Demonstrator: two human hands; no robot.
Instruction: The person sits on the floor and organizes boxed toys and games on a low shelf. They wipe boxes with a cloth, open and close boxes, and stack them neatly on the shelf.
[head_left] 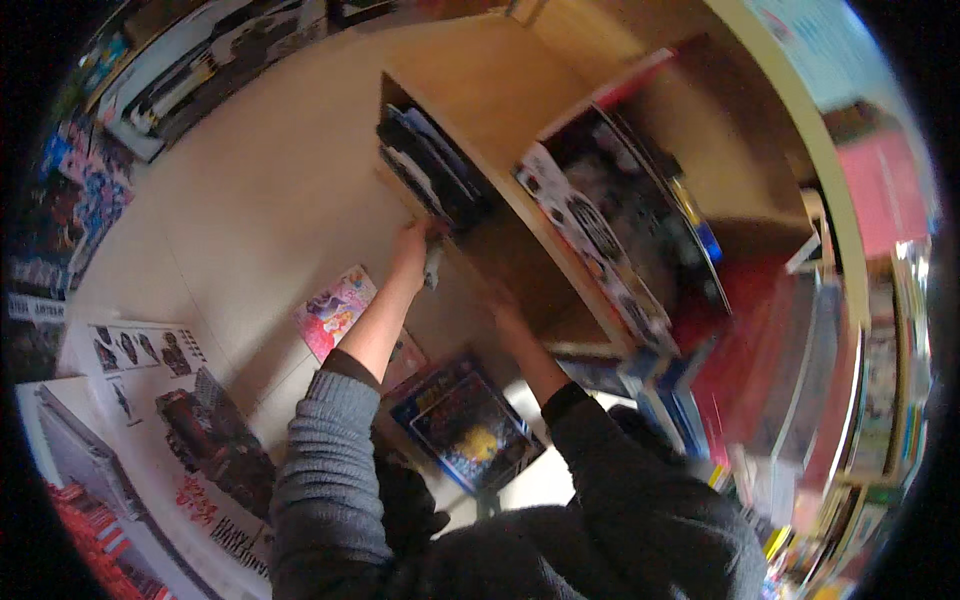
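My left hand (412, 252) is closed at the front edge of a low wooden shelf compartment. A small grey, crumpled piece that looks like a cloth (432, 268) hangs out below its fingers. Just above this hand, dark flat books or boxes (435, 165) stand leaning in the far end of the compartment. My right hand (507, 305) reaches into the compartment's near part, by its wooden floor. Motion and shadow smear its fingers, so what it touches cannot be made out.
A large box (625, 225) sits on the shelf board above. On the floor lie a pink picture book (338, 310) and a dark blue illustrated box (465, 425) near my knees. Large printed boxes (200, 420) stand at the left, and red and blue volumes (745, 370) at the right.
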